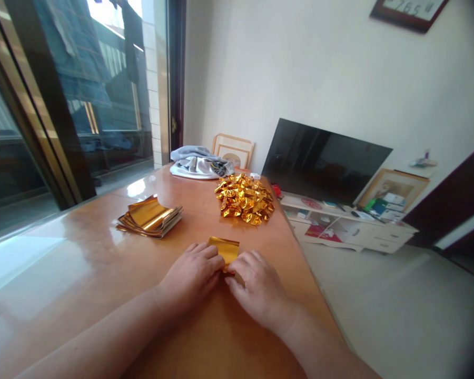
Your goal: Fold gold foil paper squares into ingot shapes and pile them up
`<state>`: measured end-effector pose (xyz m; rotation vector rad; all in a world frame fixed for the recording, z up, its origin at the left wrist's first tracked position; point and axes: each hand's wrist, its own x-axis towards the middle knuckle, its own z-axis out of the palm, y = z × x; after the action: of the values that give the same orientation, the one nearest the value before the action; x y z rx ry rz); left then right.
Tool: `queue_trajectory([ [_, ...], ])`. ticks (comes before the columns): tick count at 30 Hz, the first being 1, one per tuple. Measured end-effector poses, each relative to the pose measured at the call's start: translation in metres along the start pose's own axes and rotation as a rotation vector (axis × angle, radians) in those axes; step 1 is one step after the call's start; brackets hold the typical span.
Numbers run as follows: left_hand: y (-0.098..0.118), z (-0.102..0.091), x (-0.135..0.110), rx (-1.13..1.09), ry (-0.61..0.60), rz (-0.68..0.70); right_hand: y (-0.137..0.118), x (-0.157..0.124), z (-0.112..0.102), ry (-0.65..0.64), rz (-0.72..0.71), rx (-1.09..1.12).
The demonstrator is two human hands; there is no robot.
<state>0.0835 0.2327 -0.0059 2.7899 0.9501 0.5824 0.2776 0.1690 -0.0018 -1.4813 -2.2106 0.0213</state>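
Both hands meet over one sheet of gold foil paper (pixel 226 248) on the wooden table. My left hand (pixel 195 267) is closed on the sheet's left side, fingers bent. From the right, my right hand (pixel 256 284) pinches the near edge between thumb and fingers. The part of the sheet under my fingers is hidden. Beyond my left hand lies a stack of gold foil paper sheets (pixel 150 217), its top sheet curling up. A heap of folded gold foil pieces (pixel 245 199) sits farther back, past my right hand.
The glossy table (pixel 102 263) has its right edge close beside my right forearm. Folded cloth items (pixel 199 162) lie at its far end. Beyond the right edge stand a white low cabinet (pixel 351 229) and a dark television (pixel 324 160). Glass doors (pixel 102 79) are on the left.
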Motion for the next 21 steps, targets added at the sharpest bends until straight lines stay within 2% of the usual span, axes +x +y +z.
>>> queue_trajectory([
  [4, -0.001, 0.007, -0.001, -0.072, -0.026, -0.024, 0.008, 0.0, 0.005, -0.082, -0.004, -0.063],
  [9, -0.007, 0.008, -0.003, -0.111, -0.016, -0.079, 0.014, 0.0, 0.006, -0.095, 0.062, -0.096],
  [16, -0.011, 0.004, -0.004, -0.096, -0.068, -0.088, 0.016, -0.001, 0.007, -0.116, 0.066, -0.08],
  [21, -0.014, 0.003, -0.003, -0.101, -0.028, -0.064, 0.016, -0.001, 0.004, -0.108, 0.094, -0.034],
])
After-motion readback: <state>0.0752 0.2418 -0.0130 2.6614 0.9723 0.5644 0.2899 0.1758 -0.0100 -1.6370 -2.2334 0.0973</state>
